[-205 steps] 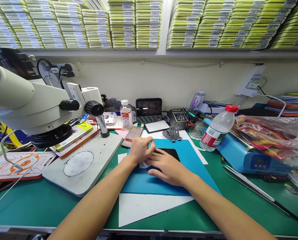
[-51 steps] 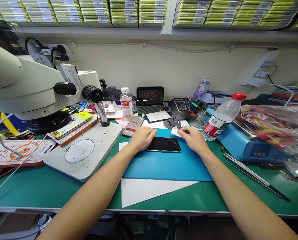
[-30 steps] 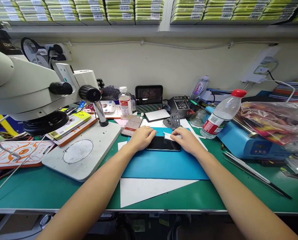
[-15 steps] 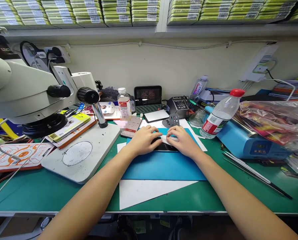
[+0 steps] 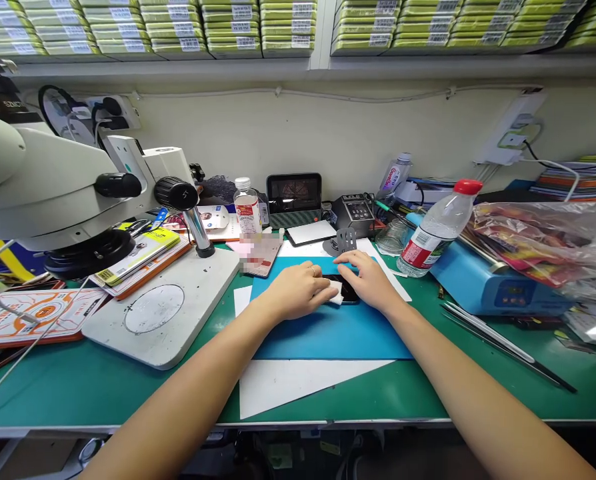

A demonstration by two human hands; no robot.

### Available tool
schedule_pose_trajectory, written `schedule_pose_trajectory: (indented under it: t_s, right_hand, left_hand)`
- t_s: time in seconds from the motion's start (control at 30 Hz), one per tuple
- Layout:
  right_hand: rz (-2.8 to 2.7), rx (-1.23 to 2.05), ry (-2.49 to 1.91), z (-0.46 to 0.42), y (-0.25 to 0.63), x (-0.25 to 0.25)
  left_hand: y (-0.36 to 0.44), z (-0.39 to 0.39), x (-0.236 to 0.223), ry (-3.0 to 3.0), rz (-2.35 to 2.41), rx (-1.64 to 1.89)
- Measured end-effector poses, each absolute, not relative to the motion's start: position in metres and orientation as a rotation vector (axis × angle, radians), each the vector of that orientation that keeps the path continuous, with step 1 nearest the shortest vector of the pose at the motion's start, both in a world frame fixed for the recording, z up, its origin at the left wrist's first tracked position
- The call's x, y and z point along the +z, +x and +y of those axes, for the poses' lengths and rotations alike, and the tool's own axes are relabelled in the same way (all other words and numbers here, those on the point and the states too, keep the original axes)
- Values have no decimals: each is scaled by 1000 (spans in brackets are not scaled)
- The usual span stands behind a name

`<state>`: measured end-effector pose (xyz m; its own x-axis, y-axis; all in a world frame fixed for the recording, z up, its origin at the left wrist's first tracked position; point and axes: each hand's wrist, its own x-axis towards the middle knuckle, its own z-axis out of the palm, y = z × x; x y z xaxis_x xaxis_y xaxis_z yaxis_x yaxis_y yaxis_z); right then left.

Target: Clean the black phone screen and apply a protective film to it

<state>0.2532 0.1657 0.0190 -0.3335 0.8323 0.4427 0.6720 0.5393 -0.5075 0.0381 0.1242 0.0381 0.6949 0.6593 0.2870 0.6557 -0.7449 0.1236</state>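
A dark phone (image 5: 349, 291) lies on the blue mat (image 5: 328, 337), partly covered by both hands. My left hand (image 5: 301, 291) is closed on a small white wipe (image 5: 337, 293), pressed against the phone's surface. My right hand (image 5: 365, 277) rests over the phone's right end, thumb and fingers apart. How firmly the right fingers touch the phone cannot be made out. White paper (image 5: 298, 383) shows beneath the mat's near edge.
A microscope (image 5: 158, 303) stands on the left. To the right are a red-capped bottle (image 5: 438, 230), a blue device (image 5: 498, 287) and tweezers (image 5: 503, 343). Behind the mat sit another bottle (image 5: 248, 210), a small screen (image 5: 295, 193) and a black control box (image 5: 354, 215).
My left hand has shifted right and slightly nearer, and the white wipe, earlier by my right fingers, is now in it. My right thumb and fingers have spread, uncovering more of the phone.
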Motion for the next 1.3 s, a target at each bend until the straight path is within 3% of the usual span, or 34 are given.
schedule_pose_trajectory:
  t_s: [0.77, 1.1, 1.3]
  right_hand:
    - [-2051, 403, -1235, 170, 254, 15]
    - [-1986, 431, -1227, 180, 256, 11]
    - [-1976, 451, -1150, 180, 254, 7]
  left_hand:
    - [36, 128, 27, 2877, 1090, 528]
    - [29, 129, 29, 2845, 1169, 337]
    - [-12, 89, 28, 2864, 1226, 240]
